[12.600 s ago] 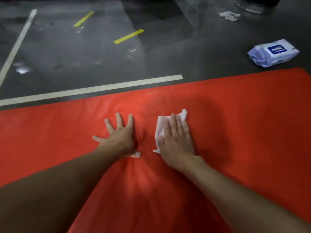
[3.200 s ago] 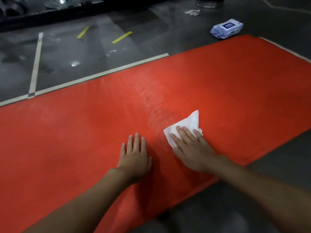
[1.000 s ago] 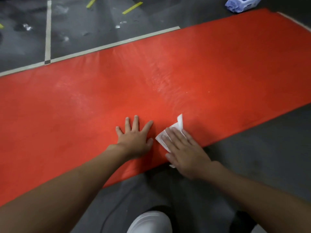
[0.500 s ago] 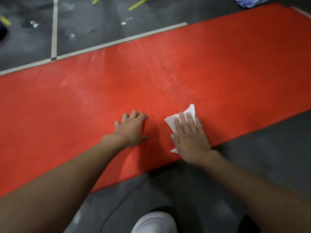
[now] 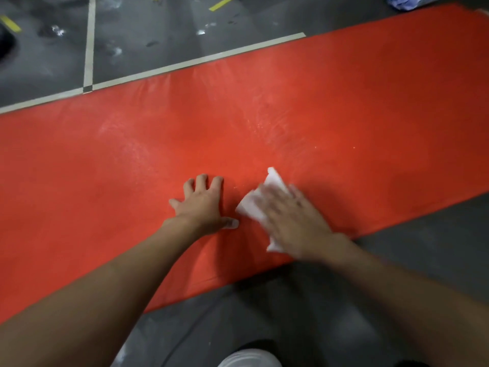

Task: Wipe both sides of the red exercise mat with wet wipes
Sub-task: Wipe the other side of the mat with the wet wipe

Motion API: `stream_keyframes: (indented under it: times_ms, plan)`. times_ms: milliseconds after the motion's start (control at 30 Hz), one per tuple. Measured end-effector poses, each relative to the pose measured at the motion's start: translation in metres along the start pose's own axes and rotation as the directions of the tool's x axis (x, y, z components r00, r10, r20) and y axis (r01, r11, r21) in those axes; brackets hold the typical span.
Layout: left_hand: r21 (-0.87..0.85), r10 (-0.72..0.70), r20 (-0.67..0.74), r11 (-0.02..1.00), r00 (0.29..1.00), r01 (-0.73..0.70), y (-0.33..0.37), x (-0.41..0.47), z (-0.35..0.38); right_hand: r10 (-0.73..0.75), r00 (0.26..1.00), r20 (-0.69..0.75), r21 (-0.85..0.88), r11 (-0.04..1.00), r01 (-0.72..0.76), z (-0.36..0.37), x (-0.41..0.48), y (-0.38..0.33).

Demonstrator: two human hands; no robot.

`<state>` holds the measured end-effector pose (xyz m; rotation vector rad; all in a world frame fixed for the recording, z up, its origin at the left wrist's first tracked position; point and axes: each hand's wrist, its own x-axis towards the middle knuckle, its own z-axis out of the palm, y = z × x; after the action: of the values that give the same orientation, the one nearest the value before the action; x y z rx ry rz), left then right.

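The red exercise mat (image 5: 264, 128) lies flat on the dark floor and runs diagonally across the view. Damp streaks show on its middle. My right hand (image 5: 293, 221) lies flat on a white wet wipe (image 5: 254, 207) near the mat's near edge, blurred by motion. The wipe sticks out past my fingers and below my palm. My left hand (image 5: 202, 205) rests on the mat just left of the wipe, fingers bent at the tips and pressing down.
The wet wipe pack (image 5: 407, 2) lies on the floor past the mat's far right corner. White floor lines (image 5: 90, 43) and yellow tape marks (image 5: 222, 2) cross the grey floor beyond. My white shoe (image 5: 248, 360) is at the bottom edge.
My right hand has slid the wipe slightly left and back along the mat, now blurred. My left hand has stayed planted with the fingers spread a little more.
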<state>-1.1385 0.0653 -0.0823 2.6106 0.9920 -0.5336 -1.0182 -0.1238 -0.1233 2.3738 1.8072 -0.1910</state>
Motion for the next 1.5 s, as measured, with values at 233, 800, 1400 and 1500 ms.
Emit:
stream_keyframes:
  times_ms: [233, 800, 1400, 1500]
  plan:
    - [0.04, -0.021, -0.023, 0.999, 1.0, 0.022, 0.004, 0.002, -0.006, 0.055, 0.997, -0.056, 0.063, 0.997, -0.052, 0.001, 0.011, -0.007]
    - [0.066, -0.038, 0.021, 0.997, 0.999, 0.037, 0.006, 0.004, -0.01, 0.282, 0.956, -0.079, 0.157, 0.951, -0.268, -0.004, 0.053, -0.001]
    - [0.077, 0.025, 0.044, 0.997, 0.999, -0.028, -0.006, 0.054, -0.038, 0.369, 0.926, -0.086, 0.204, 0.916, -0.346, -0.014, 0.093, 0.028]
    - [0.018, -0.009, 0.007, 1.0, 1.0, 0.009, -0.004, 0.064, -0.053, 0.03, 0.995, -0.095, 0.099, 0.995, -0.02, -0.01, 0.084, 0.023]
